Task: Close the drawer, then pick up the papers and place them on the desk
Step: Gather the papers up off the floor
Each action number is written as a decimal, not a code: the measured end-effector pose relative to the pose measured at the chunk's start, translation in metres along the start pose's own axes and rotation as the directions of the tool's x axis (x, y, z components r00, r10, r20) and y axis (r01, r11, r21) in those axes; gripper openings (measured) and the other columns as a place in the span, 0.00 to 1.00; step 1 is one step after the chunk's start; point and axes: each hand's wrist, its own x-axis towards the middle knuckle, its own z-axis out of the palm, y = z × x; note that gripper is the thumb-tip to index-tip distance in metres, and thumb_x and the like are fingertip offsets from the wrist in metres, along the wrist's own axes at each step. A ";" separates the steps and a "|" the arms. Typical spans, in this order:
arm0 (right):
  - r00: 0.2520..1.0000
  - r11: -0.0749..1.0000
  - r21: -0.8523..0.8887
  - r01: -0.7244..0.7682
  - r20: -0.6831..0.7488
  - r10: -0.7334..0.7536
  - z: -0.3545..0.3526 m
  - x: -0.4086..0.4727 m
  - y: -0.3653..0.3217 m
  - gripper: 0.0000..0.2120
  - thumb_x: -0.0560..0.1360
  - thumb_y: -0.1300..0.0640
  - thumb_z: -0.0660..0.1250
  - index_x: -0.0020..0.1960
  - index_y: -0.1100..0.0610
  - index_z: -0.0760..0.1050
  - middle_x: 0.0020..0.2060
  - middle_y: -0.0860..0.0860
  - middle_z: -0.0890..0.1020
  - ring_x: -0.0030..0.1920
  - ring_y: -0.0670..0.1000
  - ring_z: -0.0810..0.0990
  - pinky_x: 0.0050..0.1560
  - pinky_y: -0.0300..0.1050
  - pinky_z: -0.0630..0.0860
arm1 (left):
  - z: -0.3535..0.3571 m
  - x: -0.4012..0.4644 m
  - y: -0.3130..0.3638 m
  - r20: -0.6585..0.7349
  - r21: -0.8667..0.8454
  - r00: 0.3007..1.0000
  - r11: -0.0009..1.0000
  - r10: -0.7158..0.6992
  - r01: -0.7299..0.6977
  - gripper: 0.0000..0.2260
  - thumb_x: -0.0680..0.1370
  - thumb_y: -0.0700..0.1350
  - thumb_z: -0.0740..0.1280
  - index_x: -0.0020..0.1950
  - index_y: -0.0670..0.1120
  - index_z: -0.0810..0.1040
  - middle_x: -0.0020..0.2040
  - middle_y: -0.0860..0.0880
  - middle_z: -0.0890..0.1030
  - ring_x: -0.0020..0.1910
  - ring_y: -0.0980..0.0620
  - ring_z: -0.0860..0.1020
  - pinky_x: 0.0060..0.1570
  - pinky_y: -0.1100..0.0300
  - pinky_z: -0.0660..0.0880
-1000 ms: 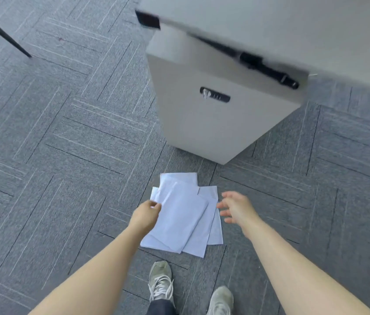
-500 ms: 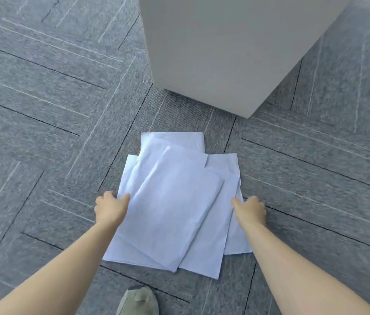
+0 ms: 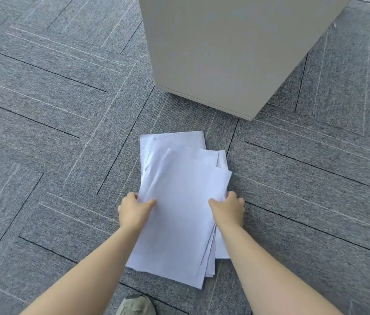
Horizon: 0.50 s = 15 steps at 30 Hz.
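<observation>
Grey carpet tiling [image 3: 54, 133] fills the view, a woven low-pile floor with thin pale and dark lines running in angled blocks. Rising from it at the top is the pale grey metal cabinet [image 3: 220, 53], a plain box seen from above, its near face smooth, its bottom corner pointing down toward the centre of the floor. Only the lower part of it is in shot, so the drawer front cannot be made out from here.

Just below that corner, near but not touching it, lies the loose stack of white paper sheets [image 3: 179, 212]. The sheets are gathered into a rough pile, edges fanned at the far end and along the right side, the top sheet slightly creased on its left. The pile is on the carpet, its far end flat against the floor; whether the near end is lifted cannot be told.

Two bare forearms reach in from the bottom. The left hand [image 3: 134, 211] is clamped on the left edge of the pile, thumb laid on top of the sheets, fingers tucked out of sight beneath. The right hand [image 3: 229, 210] pinches the right edge the same way, thumb on top, knuckles curled over the side.

At the very bottom edge, the toe of an olive-green shoe [image 3: 137, 305] peeks in between the arms.
</observation>
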 end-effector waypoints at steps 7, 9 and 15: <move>0.958 0.909 0.382 -0.164 0.282 0.053 0.008 0.007 -0.013 0.19 0.61 0.62 0.75 0.51 0.65 0.78 0.47 0.60 0.85 0.48 0.61 0.84 0.53 0.58 0.81 | -0.004 -0.001 0.022 0.373 -0.407 0.920 0.912 0.120 0.046 0.09 0.66 0.34 0.72 0.44 0.43 0.80 0.39 0.43 0.83 0.29 0.51 0.82 0.34 0.58 0.81; 0.957 0.890 0.431 -0.148 0.288 0.020 -0.010 -0.002 -0.023 0.14 0.63 0.65 0.75 0.47 0.63 0.78 0.45 0.60 0.85 0.46 0.61 0.84 0.51 0.57 0.81 | -0.028 -0.013 0.034 0.349 -0.451 0.916 0.892 0.196 -0.019 0.09 0.66 0.34 0.73 0.43 0.45 0.80 0.38 0.45 0.83 0.33 0.49 0.81 0.39 0.56 0.79; 0.930 0.795 0.607 0.003 0.290 -0.225 -0.121 -0.108 -0.125 0.10 0.68 0.68 0.72 0.48 0.59 0.79 0.47 0.56 0.85 0.51 0.58 0.84 0.57 0.54 0.79 | -0.180 -0.096 0.116 0.167 -0.588 0.939 0.795 0.299 -0.149 0.09 0.64 0.36 0.74 0.42 0.45 0.82 0.33 0.54 0.85 0.32 0.55 0.82 0.43 0.55 0.79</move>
